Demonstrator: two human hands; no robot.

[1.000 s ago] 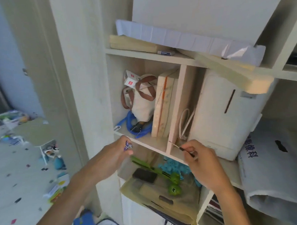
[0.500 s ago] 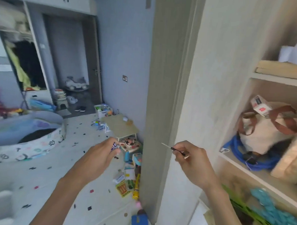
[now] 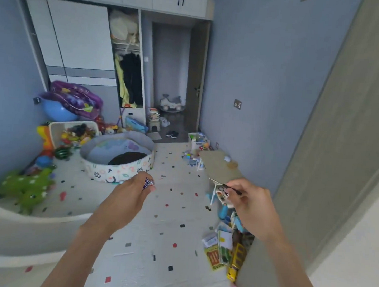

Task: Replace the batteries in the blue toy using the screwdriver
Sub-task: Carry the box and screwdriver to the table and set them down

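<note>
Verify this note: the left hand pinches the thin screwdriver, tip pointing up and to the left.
Wrong hand. In the head view the right hand pinches the thin screwdriver, tip pointing up and to the left; the left hand holds a small blue-and-white item instead.

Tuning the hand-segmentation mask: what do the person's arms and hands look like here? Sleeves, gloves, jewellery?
Bare throughout. The left hand and right hand wear no gloves, and no rings show. The left forearm and right forearm are uncovered down to the frame edge: no sleeves, watch or wristband in view.
</note>
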